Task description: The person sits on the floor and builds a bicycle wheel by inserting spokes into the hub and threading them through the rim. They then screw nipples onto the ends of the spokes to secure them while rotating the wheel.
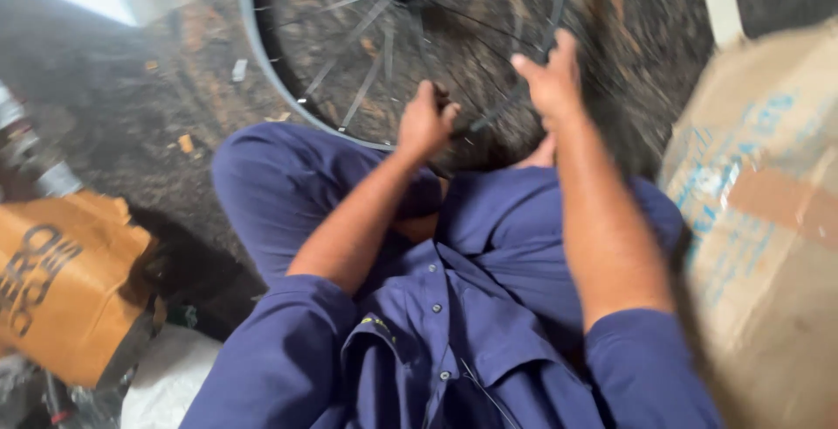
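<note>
Gripping near rim, left hand (pixel 425 122) fisted, seemingly closed on spoke; what it pinches blurred. Right hand (pixel 550 75) fingers curled over bicycle wheel (pixel 288 89) rim, far side. Wheel upright on floor just beyond knees. Likely light, stiff at rim; thin spokes springy, bendable. Grey metal rim, dark spokes, hub above hands. Cardboard box (pixel 768 219) right of right hand.

A bicycle repair workshop: a bare spoked metal bicycle wheel rim (pixel 349 54) stands on a grimy dark floor (pixel 166 89), worn cardboard boxes (pixel 768 202) to its right, an orange bag (pixel 61 281) lower left.
</note>
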